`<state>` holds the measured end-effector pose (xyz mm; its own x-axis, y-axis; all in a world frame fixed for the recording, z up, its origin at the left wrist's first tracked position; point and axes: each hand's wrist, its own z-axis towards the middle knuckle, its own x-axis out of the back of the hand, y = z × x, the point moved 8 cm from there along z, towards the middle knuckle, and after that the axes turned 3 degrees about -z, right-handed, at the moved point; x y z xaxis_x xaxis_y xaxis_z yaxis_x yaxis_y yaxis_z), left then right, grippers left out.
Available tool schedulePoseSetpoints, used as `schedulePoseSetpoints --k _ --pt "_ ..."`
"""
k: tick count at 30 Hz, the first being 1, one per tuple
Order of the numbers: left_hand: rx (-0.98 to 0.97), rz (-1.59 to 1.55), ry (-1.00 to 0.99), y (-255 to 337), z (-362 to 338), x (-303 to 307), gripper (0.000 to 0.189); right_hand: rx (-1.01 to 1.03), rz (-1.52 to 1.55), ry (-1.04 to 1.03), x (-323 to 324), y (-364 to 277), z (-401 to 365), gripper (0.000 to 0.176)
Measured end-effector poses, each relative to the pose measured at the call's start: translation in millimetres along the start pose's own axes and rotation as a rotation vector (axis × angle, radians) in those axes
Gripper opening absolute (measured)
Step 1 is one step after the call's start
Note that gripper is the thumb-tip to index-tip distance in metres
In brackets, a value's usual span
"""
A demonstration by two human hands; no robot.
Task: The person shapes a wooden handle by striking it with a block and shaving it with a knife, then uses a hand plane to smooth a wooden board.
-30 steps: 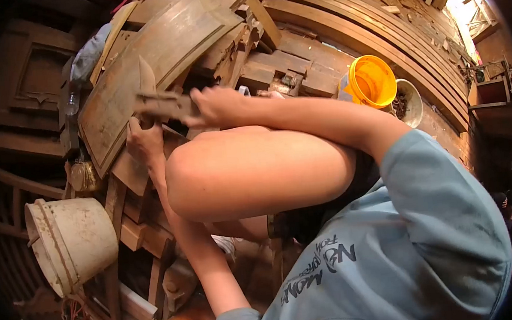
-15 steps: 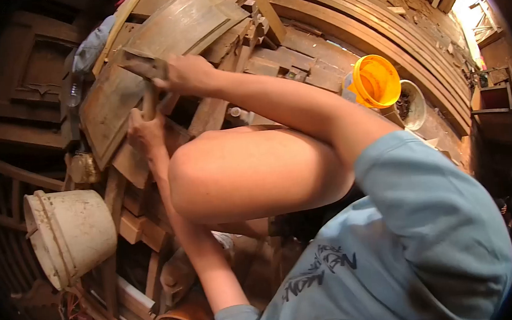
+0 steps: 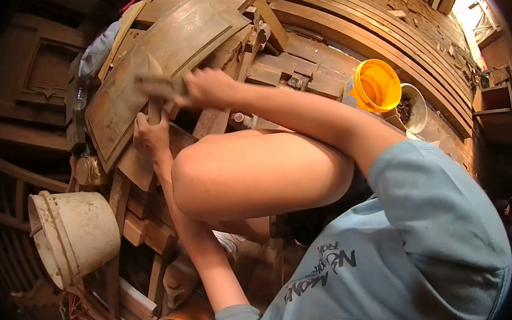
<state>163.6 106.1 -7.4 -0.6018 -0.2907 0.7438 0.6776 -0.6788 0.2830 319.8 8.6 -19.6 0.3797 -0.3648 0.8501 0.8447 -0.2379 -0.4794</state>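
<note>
My left hand (image 3: 150, 135) is closed around a short, tapered piece of wood (image 3: 155, 111) held upright, its pointed end over a wooden panel. My right hand (image 3: 211, 88) grips a dark hand tool (image 3: 163, 88) whose outline is smeared by motion, so its exact kind is hard to make out. The tool's head crosses in front of the wood piece. Beneath both hands lies the broad wooden panel (image 3: 183, 39), which has a moulded edge. My bent knee (image 3: 257, 172) rises between my arms.
A pale, dirty bucket (image 3: 84, 233) hangs or stands at left. Further right are a yellow bucket (image 3: 376, 87) and a pale bowl (image 3: 414, 108). Long planks (image 3: 373, 42) lie stacked along the back. Wood offcuts (image 3: 144, 229) crowd below the panel.
My right hand and the tool have shifted slightly to the right and down, with more blur. More of the wood piece's pointed top shows above the tool. My left hand keeps its hold.
</note>
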Motion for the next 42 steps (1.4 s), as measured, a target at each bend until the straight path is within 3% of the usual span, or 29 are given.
schedulePoseSetpoints --k 1,2,5,7,8,10,11,14,15,16,19,22,25,26,28,32,34,36,37,40,42 --pt "0.001 -0.007 -0.004 -0.7 0.4 -0.2 0.045 -0.128 0.102 -0.074 11.5 -0.5 20.8 0.069" --pt "0.0 -0.012 -0.011 -2.5 -0.7 1.1 0.045 -0.127 0.112 -0.081 7.0 -0.8 15.6 0.069" --pt "-0.088 0.003 0.055 9.3 -0.3 8.2 0.045 0.014 0.009 0.028 10.5 -4.8 -14.2 0.072" --pt "-0.069 -0.007 0.056 10.1 6.4 6.3 0.044 0.035 -0.071 -0.195 -6.7 -0.2 -36.5 0.076" --pt "-0.044 0.006 0.022 5.4 -0.9 5.7 0.044 0.014 -0.075 -0.077 -1.5 1.3 -14.0 0.074" --pt "-0.038 0.017 -0.004 -0.1 -4.5 4.7 0.044 -0.071 0.146 -0.236 0.9 0.6 38.1 0.072" --pt "-0.033 0.02 -0.023 -0.9 -5.8 2.3 0.044 -0.077 0.15 -0.243 -5.0 1.5 28.8 0.072" --pt "-0.072 -0.051 -0.01 5.9 -3.0 5.5 0.046 -0.017 0.06 0.076 2.4 0.0 -17.0 0.074" --pt "-0.088 -0.125 0.026 11.7 0.3 6.2 0.048 0.022 -0.015 -0.119 -12.3 2.1 -38.4 0.074" --pt "-0.085 -0.136 0.028 11.2 4.2 2.0 0.048 0.095 -0.009 -0.101 -19.6 2.3 -36.4 0.073" --pt "-0.037 0.039 -0.002 3.2 -2.3 1.0 0.042 -0.071 0.109 -0.099 5.7 -0.3 20.8 0.072" --pt "-0.103 0.018 -0.02 4.8 -1.2 -1.0 0.044 -0.1 0.142 -0.026 6.3 4.8 8.2 0.071" --pt "-0.095 0.025 0.028 8.3 6.8 -0.2 0.045 0.04 -0.002 -0.103 2.7 11.4 -45.1 0.071" --pt "-0.061 0.044 0.033 7.0 -0.4 3.3 0.046 0.054 -0.011 -0.123 6.9 8.2 -30.0 0.071" --pt "-0.033 0.024 -0.01 4.5 -3.2 3.3 0.044 -0.119 0.077 -0.094 11.7 10.2 12.2 0.069" --pt "-0.049 0.04 -0.019 -1.2 -3.6 4.0 0.039 -0.059 0.082 -0.024 2.6 6.8 -13.5 0.074" --pt "-0.083 -0.083 0.05 6.1 0.4 4.6 0.04 0.032 -0.072 -0.074 -4.7 12.7 -29.0 0.074" --pt "0.009 -0.014 -0.004 -1.8 0.2 -0.6 0.042 0.013 -0.01 0.005 5.2 6.3 -10.5 0.07" --pt "0.014 -0.002 -0.01 -0.8 0.4 1.0 0.042 -0.107 0.115 -0.095 1.8 8.7 18.9 0.069" --pt "-0.005 0.003 0.013 0.5 3.6 5.8 0.043 -0.148 0.176 -0.057 1.4 4.0 11.5 0.075" --pt "-0.019 -0.038 0.04 3.2 6.7 2.2 0.043 0.037 -0.045 -0.181 -18.8 2.4 -41.3 0.078"
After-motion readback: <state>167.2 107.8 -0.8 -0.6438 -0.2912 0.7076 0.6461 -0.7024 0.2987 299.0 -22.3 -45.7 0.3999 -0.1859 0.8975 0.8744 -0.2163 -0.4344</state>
